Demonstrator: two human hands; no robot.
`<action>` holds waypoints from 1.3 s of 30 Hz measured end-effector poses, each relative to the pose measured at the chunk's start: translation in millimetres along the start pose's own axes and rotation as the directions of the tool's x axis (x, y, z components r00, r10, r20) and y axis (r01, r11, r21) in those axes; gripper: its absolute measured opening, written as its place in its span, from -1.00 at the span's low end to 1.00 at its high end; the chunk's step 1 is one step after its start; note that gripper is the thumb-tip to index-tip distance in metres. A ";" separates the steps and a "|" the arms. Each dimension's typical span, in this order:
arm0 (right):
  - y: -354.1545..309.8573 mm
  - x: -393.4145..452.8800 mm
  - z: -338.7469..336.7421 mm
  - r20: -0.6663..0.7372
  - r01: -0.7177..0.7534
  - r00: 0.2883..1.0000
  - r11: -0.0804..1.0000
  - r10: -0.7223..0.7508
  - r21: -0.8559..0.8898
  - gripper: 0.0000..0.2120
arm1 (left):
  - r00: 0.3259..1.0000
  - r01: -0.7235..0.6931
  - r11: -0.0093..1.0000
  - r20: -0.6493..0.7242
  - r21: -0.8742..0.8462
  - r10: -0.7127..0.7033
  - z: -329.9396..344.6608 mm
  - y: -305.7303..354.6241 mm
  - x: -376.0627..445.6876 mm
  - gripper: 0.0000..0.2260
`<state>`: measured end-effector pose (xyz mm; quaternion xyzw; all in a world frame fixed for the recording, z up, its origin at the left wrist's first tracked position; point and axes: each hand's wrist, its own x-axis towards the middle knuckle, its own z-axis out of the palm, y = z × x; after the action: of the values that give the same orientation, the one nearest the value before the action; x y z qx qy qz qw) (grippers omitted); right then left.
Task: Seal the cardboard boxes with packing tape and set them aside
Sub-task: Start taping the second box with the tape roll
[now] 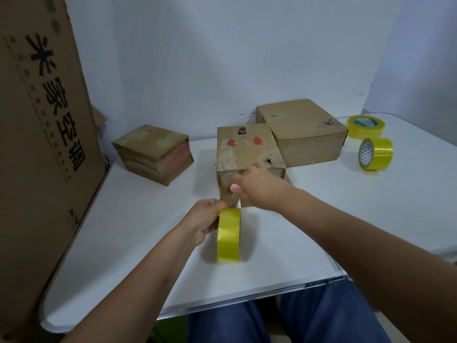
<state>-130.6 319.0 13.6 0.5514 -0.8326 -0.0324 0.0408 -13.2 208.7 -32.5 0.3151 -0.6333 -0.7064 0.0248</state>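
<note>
1. Yellow packing tape roll (pixel 228 235) stands on its edge on the white table (pixel 309 219), just in front of the middle cardboard box (pixel 247 154). The left hand (pixel 206 219) grips the roll at its upper left side, fingers curled around the rim.

2. The right hand (pixel 259 189) is against the near face of this box and pinches a small pink thing (pixel 235 187) (maybe a pin or small cutter, I cannot tell). A short pale strip seems to run from the roll up to the box.

3. Risk, as I judge it: if the strip is pulled while the left hand lets the roll turn freely, the tape may twist, stick to itself, or land crooked on the seam. The light box can also slide away, because neither hand holds it down firmly.

4. Farther out, a second box (pixel 153 153) sits to the left and a third box (pixel 301 131) behind on the right. Two spare tape rolls (pixel 376 153) lie at the far right, and a tall printed carton (pixel 42 144) stands at the left edge.
</note>
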 end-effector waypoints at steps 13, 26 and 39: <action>12.1 -13.5 -6.7 -0.191 0.015 0.981 0.967 0.035 0.256 -0.66 | 1.000 0.020 1.000 -0.008 0.021 -0.020 -4.0 -0.3 5.9 -0.93; 35.1 38.6 15.7 -0.351 -0.056 0.918 0.939 0.181 0.338 -0.59 | 0.998 0.025 0.998 0.052 0.049 -0.028 -3.5 6.7 7.3 -0.87; 23.5 29.9 36.5 -0.437 0.102 0.898 0.948 0.042 0.301 -0.56 | 0.996 0.010 1.000 -0.093 0.006 -0.009 -41.0 -15.3 9.6 -0.88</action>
<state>-167.5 301.1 -19.4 0.5566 -0.7876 0.2256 0.1374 4.2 171.5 -50.3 0.3508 -0.6323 -0.6889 0.0501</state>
